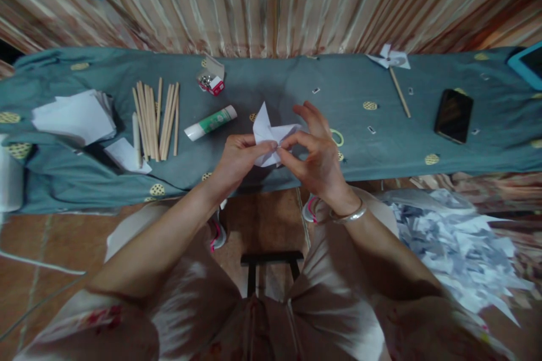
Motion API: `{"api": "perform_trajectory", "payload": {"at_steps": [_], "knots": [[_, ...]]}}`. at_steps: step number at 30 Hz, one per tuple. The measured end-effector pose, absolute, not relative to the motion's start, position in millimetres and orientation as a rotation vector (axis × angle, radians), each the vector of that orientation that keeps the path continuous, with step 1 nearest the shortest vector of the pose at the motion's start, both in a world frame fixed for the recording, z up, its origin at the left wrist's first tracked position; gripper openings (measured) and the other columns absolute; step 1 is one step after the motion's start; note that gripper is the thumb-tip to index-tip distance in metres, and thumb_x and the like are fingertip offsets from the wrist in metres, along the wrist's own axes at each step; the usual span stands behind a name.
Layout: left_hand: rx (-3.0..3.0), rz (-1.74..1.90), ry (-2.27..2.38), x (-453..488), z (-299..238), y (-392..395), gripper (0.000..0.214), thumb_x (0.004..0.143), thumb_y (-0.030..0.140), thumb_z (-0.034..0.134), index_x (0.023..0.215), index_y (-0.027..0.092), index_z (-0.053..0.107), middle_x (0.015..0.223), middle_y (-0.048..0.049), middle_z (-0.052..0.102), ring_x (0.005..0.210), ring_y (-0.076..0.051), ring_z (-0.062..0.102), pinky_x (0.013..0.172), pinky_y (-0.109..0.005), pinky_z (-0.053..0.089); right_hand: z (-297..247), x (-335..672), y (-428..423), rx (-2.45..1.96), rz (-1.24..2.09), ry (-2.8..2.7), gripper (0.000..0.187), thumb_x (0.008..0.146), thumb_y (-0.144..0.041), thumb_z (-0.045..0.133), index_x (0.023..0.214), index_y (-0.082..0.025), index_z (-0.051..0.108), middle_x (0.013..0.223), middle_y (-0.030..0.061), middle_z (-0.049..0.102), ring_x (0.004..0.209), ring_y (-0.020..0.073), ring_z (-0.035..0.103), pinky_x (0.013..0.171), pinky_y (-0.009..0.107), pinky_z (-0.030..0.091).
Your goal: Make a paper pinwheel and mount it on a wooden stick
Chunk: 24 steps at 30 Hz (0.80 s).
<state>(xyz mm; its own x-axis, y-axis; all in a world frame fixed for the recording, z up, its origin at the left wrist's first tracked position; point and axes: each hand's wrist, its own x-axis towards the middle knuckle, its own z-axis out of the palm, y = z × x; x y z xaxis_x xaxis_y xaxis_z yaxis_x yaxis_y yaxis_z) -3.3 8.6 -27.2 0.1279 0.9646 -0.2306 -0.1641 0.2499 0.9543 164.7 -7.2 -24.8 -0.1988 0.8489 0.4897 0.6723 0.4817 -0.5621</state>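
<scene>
A folded white paper pinwheel [263, 124] is held between my hands above the front edge of the table. My left hand [239, 158] pinches its left side, the thumb lying near the centre. With thumb and index finger, my right hand [315, 155] pinches something tiny at the pinwheel's middle, too small to make out; its other fingers are raised. A green and white glue stick [210, 123] lies left of the pinwheel. Behind it stands an opened small red and white box [212, 80] with shiny metal pins inside. Scissors, perhaps, show one pale green loop [337, 137] beside my right hand.
Several wooden sticks [148, 118] and a stack of white paper [76, 115] lie at the left. A pinwheel on a stick [398, 90], a black phone [454, 115] and a blue-edged device [527, 65] are at the right. Many paper pieces [453, 248] heap up below the table.
</scene>
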Motion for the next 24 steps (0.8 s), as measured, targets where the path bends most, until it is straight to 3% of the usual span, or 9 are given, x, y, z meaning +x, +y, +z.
{"api": "perform_trajectory", "payload": {"at_steps": [11,24], "knots": [[1.035,0.992,1.153,-4.7,-30.2,9.1,0.020,0.059,0.034,0.082,0.063,0.016,0.076,0.056,0.0010,0.065,0.052,-0.010,0.052,0.052,-0.023,0.039,-28.0,166.8,-7.1,-1.272,0.264,-2.009,0.020,0.090,-0.035,0.064,0.075,-0.022,0.064,0.148,0.0049,0.051,0.144,0.0337,0.038,0.115,0.060,0.035],[1.130,0.995,1.117,-7.0,-37.2,10.3,0.016,0.062,0.032,0.082,0.064,0.017,0.077,0.059,0.0004,0.067,0.052,-0.011,0.053,0.052,-0.022,0.039,-31.4,169.6,-7.1,-1.259,0.222,-2.016,0.022,0.090,-0.038,0.065,0.073,-0.024,0.062,0.140,0.0055,0.059,0.140,0.0324,0.043,0.113,0.058,0.041]]}}
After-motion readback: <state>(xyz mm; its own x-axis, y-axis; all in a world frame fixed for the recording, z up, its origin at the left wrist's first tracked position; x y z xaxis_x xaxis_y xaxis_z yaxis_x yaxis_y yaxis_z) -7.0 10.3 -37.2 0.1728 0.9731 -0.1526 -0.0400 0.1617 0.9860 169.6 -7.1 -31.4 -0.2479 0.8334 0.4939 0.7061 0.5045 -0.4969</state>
